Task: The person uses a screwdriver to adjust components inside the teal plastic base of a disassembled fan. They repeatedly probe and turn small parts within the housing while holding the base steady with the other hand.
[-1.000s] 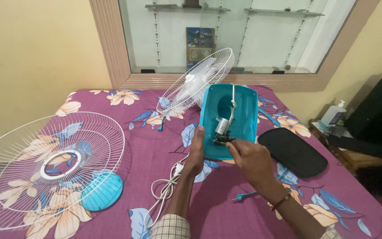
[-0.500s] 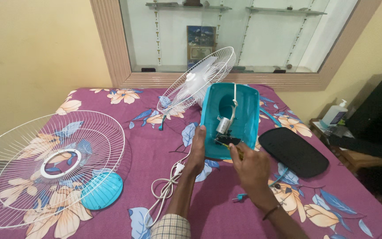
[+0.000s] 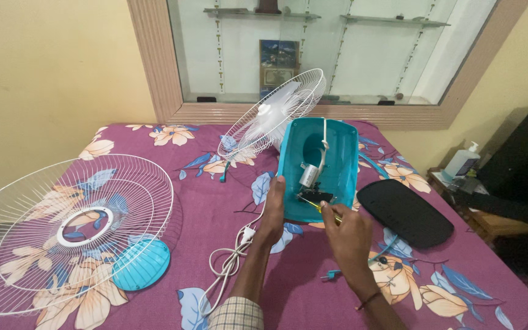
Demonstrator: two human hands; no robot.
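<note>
- Steadying the teal fan base housing [image 3: 337,153] on the floral purple bedspread [image 3: 215,201], the left hand [image 3: 273,205] lies flat against its near left edge, fingers extended, gripping nothing
- Right hand [image 3: 346,235], drawn back from the housing interior since a second ago, now pinches a slim yellow-handled screwdriver [image 3: 325,209] at the rim, suggesting work on the black switch block [image 3: 315,197]
- Smooth moulded plastic shell; white wire fan guard [image 3: 62,226]; glossy teal cap [image 3: 142,264]; white cord [image 3: 230,263]

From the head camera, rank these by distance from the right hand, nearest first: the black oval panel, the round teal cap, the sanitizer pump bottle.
From the right hand:
1. Black oval panel, just to its right on the bedspread.
2. Pump bottle, farther right and back, on the side table.
3. Round teal cap, far left, beside the loose fan grille.
</note>
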